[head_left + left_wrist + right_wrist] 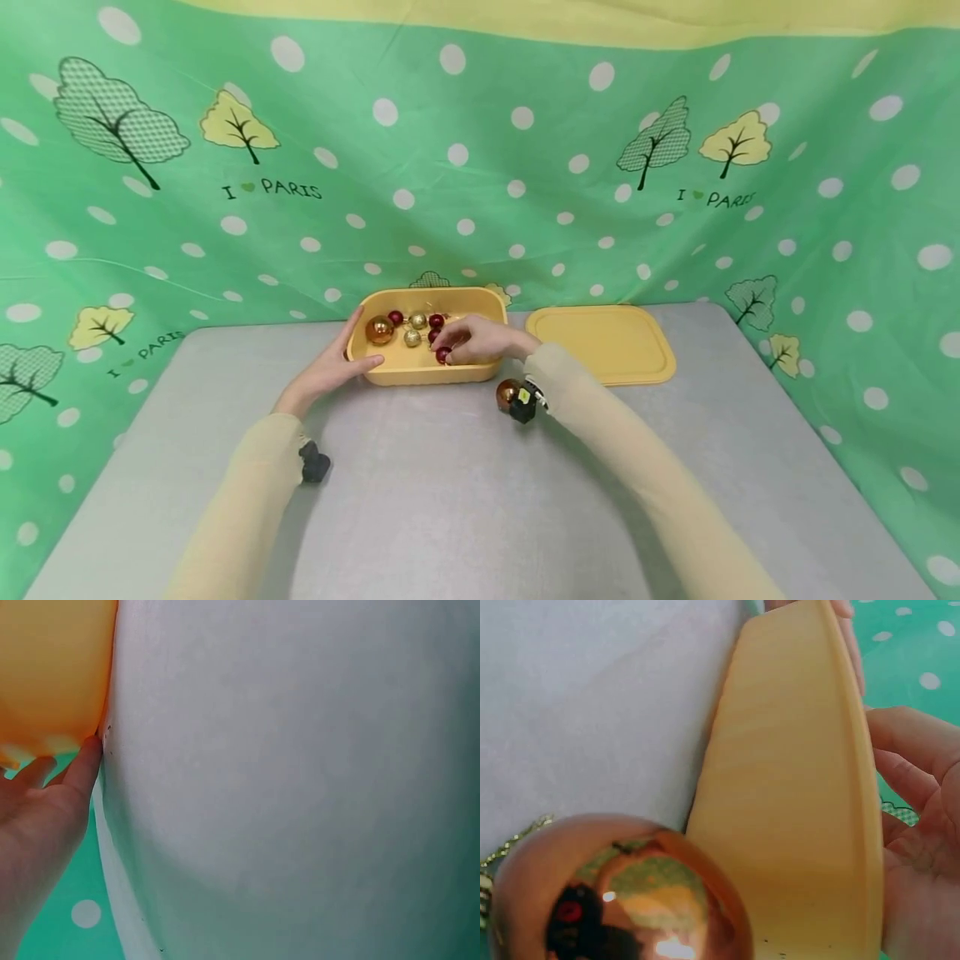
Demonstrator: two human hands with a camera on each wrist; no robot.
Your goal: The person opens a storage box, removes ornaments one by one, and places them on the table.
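A yellow plastic box (431, 375) stands at the back of the table with Christmas baubles inside. My left hand (337, 360) is spread at its left end, straight fingers and thumb touching the wall and rim. Over the box's right part, my right hand (480, 340) has curled fingers and a small dark red bauble (443, 356) between its fingertips. In the right wrist view the box wall hides the fingertips. A large copper bauble (379, 330), small gold baubles (412, 337) and other dark red baubles (395, 317) lie in the box.
Another large copper bauble (507, 396) sits on the grey table (420, 500) before the box, beneath my right wrist; a gold beaded string (517, 838) shows beside it. The flat yellow lid (603, 342) lies to the right. A green dotted cloth (465, 192) hangs behind.
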